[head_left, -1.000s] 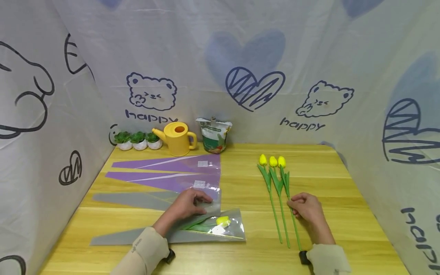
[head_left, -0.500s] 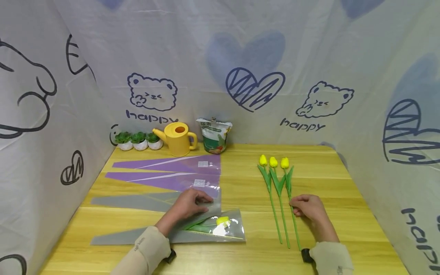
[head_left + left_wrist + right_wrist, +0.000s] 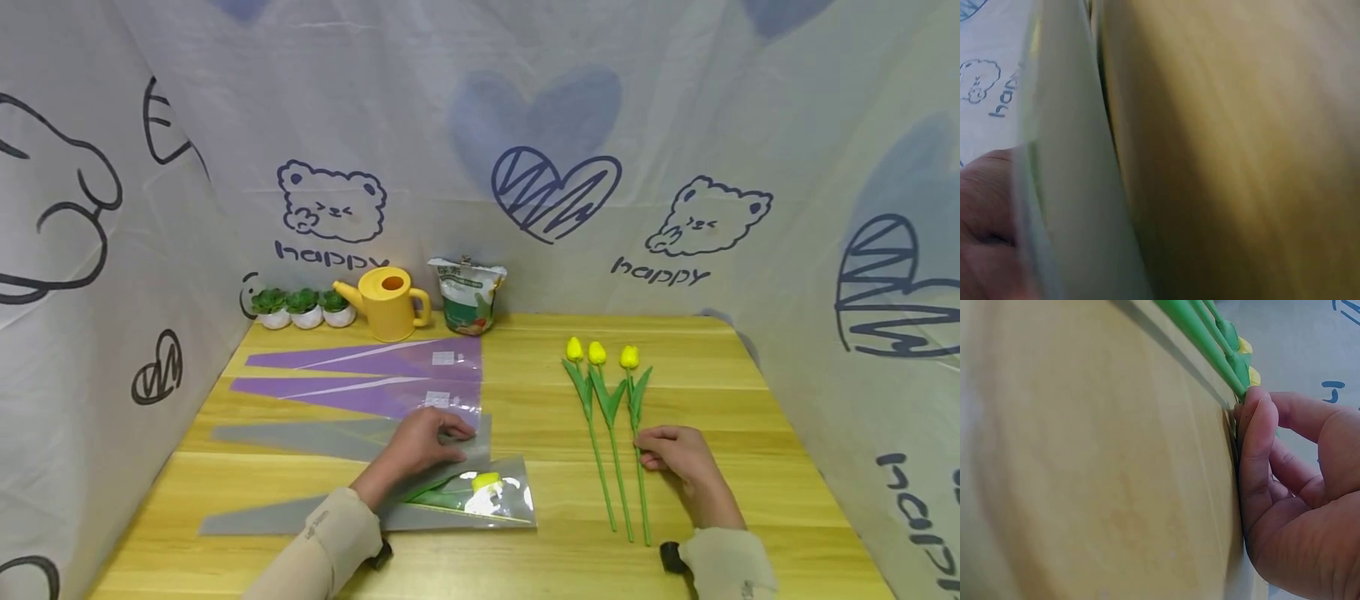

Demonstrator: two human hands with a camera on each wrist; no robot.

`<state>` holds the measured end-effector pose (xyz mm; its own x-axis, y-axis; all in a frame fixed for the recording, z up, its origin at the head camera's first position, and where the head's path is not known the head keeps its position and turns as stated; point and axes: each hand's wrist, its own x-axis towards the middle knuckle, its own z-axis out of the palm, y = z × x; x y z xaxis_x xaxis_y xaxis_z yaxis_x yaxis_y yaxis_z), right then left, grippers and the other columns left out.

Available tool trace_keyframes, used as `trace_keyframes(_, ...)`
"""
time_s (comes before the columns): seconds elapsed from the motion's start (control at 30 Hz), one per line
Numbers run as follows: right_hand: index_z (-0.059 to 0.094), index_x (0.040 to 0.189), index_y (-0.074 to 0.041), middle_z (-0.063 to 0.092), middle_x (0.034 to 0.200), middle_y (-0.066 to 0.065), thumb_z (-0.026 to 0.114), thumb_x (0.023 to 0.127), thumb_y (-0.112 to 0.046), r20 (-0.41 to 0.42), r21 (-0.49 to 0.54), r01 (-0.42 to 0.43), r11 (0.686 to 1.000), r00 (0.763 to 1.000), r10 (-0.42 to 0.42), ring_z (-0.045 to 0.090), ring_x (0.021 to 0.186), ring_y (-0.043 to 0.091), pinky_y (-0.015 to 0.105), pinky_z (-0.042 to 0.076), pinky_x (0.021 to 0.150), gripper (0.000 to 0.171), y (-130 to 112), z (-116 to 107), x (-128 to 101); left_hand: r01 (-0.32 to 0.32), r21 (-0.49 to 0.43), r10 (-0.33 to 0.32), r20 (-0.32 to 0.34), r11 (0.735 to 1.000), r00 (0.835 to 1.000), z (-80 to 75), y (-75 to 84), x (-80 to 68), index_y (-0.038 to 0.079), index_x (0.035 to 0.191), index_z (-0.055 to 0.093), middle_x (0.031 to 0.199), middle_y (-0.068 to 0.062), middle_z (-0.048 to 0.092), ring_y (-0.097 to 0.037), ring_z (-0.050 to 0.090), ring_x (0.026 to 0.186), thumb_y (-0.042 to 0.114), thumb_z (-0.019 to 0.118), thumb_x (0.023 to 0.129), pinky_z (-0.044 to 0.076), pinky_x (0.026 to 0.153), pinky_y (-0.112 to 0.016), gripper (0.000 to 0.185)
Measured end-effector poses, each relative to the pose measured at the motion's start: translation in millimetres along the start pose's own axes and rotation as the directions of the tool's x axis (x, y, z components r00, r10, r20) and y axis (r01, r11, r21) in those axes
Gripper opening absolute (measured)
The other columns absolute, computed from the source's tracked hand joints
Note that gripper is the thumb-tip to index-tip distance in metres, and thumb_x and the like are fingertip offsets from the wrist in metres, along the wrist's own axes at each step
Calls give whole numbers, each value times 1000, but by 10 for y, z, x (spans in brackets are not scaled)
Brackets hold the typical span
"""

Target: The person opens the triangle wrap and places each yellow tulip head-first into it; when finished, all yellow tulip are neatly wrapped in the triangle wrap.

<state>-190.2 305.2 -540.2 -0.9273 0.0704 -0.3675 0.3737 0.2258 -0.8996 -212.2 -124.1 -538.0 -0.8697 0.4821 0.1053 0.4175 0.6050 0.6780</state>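
Observation:
In the head view my left hand (image 3: 427, 442) lies over the upper grey flower sleeve (image 3: 300, 435), thumb and fingers curled at its clear right end. The left wrist view has a pale sleeve (image 3: 1079, 150) raised off the table in front of the hand (image 3: 988, 225), hiding the fingertips. Below lies another grey sleeve (image 3: 255, 518) with a yellow tulip (image 3: 486, 482) inside. My right hand (image 3: 678, 454) pinches the stem of the rightmost yellow tulip (image 3: 629, 358) between thumb and forefinger. Left of it, two tulips (image 3: 574, 350) lie side by side on the table.
Two purple sleeves (image 3: 337, 357) lie behind the grey ones. At the back of the wooden table (image 3: 712, 392) stand a yellow watering can (image 3: 388, 312), a clipped white-and-green bag (image 3: 467, 296) and small potted plants (image 3: 303, 308). A printed curtain (image 3: 465, 125) surrounds the table.
My right hand has moved slightly right with the rightmost tulip, which now lies apart from the other two and straighter. The upper grey sleeve and my left hand have shifted slightly right.

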Motion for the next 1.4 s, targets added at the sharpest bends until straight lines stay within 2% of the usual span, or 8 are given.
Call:
trace_keyframes(0.07,59,129,18,74,88,6,64,100,-4,-2,6,-3,1000,1000,3,70,68,8,24,60,64,36,0,-1,3,20,5,-20,-1,1000,1000,14,10,5,15,106,81,98,2,81,-15,76,91,14,92,76,57,87,-35,31)
trace_keyframes(0.23,60,129,18,74,87,5,65,100,-5,-4,5,-4,1000,1000,4,70,67,8,24,60,64,37,10,-3,12,87,-55,-86,16,995,996,32,7,15,15,103,82,92,4,81,-9,75,84,12,90,79,58,81,-29,25)
trace_keyframes(0.53,61,128,17,73,87,5,66,100,-7,-8,-11,-6,1000,1000,6,70,68,8,24,60,65,38,21,-6,14,123,-151,-121,20,981,992,63,-44,16,14,99,83,88,1,81,-6,73,78,10,87,83,57,72,-22,17)
trace_keyframes(0.63,61,128,17,73,87,5,67,100,-6,-7,-5,-11,1000,1000,11,70,68,8,24,60,65,37,21,-7,13,145,-226,-142,29,963,989,67,-65,12,10,99,82,89,-3,81,-9,75,79,7,86,83,57,71,-22,17)
trace_keyframes(0.8,61,129,16,74,88,5,66,100,-7,-12,-10,-20,1000,1000,20,71,68,9,24,61,65,38,20,-8,9,193,-350,-190,44,916,981,55,-69,13,3,101,80,93,-11,81,-16,77,84,3,86,81,57,74,-22,20)
trace_keyframes(1.03,61,130,15,75,88,4,66,101,-10,-9,-22,-20,1000,1000,20,71,69,9,25,61,66,39,14,-7,11,235,-428,-243,37,873,969,41,-92,26,0,102,80,93,-14,80,-14,77,84,1,88,78,57,75,-20,26)
trace_keyframes(1.23,60,131,15,75,89,3,66,101,-8,-16,-12,-27,1000,1000,27,71,69,9,24,61,66,39,12,-19,9,269,-499,-293,31,824,956,45,-105,26,-2,102,79,90,-14,80,-13,77,80,0,91,74,57,74,-19,31)
trace_keyframes(1.4,60,130,16,75,88,2,65,100,-8,-19,-25,-17,1000,1000,17,72,70,9,24,61,67,38,17,-13,12,276,-533,-315,20,800,949,38,-105,15,-4,102,77,88,-16,79,-13,77,77,-2,91,73,56,73,-18,32)
